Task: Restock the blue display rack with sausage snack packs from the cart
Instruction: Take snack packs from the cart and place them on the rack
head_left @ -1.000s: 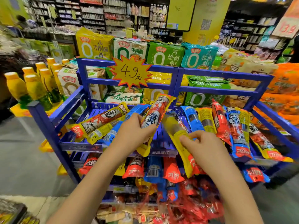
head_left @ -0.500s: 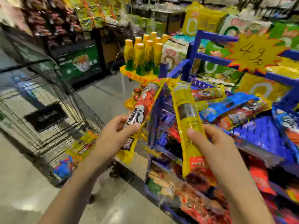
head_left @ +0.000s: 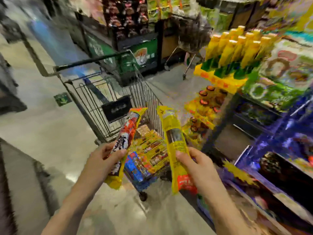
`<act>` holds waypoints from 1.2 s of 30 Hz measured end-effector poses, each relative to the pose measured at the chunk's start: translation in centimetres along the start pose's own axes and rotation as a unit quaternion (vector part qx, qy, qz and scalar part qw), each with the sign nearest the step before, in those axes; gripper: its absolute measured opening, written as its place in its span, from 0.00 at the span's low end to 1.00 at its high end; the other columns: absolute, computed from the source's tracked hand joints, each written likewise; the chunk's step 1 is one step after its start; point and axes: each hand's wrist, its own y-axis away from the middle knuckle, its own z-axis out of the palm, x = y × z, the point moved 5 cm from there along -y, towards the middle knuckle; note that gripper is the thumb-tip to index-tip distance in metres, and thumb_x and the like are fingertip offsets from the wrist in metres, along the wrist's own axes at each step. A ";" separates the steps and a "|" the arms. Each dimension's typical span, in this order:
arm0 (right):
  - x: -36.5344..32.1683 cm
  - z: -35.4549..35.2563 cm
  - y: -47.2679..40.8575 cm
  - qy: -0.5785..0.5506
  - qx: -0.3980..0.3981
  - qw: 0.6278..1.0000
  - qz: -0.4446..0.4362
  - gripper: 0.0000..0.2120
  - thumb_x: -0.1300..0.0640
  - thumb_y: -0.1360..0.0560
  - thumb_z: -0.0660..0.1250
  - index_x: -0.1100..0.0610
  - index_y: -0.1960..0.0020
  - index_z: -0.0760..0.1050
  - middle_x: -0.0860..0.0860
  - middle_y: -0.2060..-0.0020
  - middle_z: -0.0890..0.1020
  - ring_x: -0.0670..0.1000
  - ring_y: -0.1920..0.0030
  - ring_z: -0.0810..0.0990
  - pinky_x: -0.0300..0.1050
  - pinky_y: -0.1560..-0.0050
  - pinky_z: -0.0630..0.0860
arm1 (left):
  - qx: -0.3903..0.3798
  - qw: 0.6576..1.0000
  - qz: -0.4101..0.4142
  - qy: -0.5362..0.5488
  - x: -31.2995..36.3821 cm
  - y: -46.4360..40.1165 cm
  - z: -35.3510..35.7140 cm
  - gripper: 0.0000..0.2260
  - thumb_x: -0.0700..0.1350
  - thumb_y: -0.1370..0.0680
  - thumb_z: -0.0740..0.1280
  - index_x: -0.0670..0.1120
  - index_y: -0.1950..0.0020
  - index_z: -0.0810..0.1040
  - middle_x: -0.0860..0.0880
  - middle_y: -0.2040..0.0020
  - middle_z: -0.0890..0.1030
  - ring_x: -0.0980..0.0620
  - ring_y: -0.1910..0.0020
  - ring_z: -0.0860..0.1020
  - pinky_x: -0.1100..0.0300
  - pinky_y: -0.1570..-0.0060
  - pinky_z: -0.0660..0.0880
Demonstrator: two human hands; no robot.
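Two long sausage snack packs are up in the air in front of the person, over the near end of the cart. The red and orange pack (head_left: pixel 126 141), yellow at both ends, is clasped in the left hand (head_left: pixel 103 160), fingers behind it and thumb across its front, and it tilts up to the right. The yellow pack (head_left: pixel 175 146), with a dark window in its middle and a red patch near the bottom, stands nearly upright in the grip of the right hand (head_left: pixel 197 165), thumb pressed on its face.

Just behind them is the wire shopping cart (head_left: pixel 94 97) with its dark handle bar; a heap of more snack packs (head_left: pixel 149 155), yellow, blue and red, lies in its basket. The cart stands on the pale shiny floor (head_left: pixel 42 136).

To the right, the blue display rack (head_left: pixel 254 150) runs along the frame edge, much blurred, so its contents cannot be made out. Farther back stand yellow bottles (head_left: pixel 237 48) on a yellow tray, beside large noodle bags (head_left: pixel 288 65).
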 end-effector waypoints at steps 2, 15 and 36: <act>1.2 2.3 -1.4 0.011 -0.001 1.000 0.027 0.04 0.58 0.25 0.68 0.54 0.59 0.79 0.45 0.70 0.80 0.39 0.71 0.76 0.30 0.68 0.71 | -0.002 1.000 -0.015 -0.007 -1.6 -2.0 -1.4 0.04 0.41 0.26 0.69 0.48 0.55 0.77 0.52 0.60 0.80 0.66 0.70 0.76 0.73 0.72 0.69; 8.5 10.3 -16.0 -0.073 0.004 0.972 0.225 0.07 0.54 0.24 0.66 0.58 0.54 0.78 0.58 0.59 0.84 0.60 0.57 0.83 0.57 0.48 0.79 | -0.063 0.986 -0.143 -0.052 -6.5 -17.4 -1.3 0.08 0.50 0.26 0.70 0.48 0.52 0.75 0.48 0.54 0.81 0.53 0.60 0.80 0.63 0.65 0.72; 21.6 20.7 -28.8 -0.192 0.215 0.847 0.446 0.13 0.52 0.26 0.70 0.60 0.47 0.79 0.58 0.49 0.82 0.57 0.49 0.82 0.55 0.48 0.79 | -0.323 0.861 -0.248 -0.304 -19.2 -43.6 7.3 0.17 0.58 0.41 0.66 0.47 0.66 0.68 0.45 0.63 0.75 0.46 0.56 0.74 0.52 0.54 0.69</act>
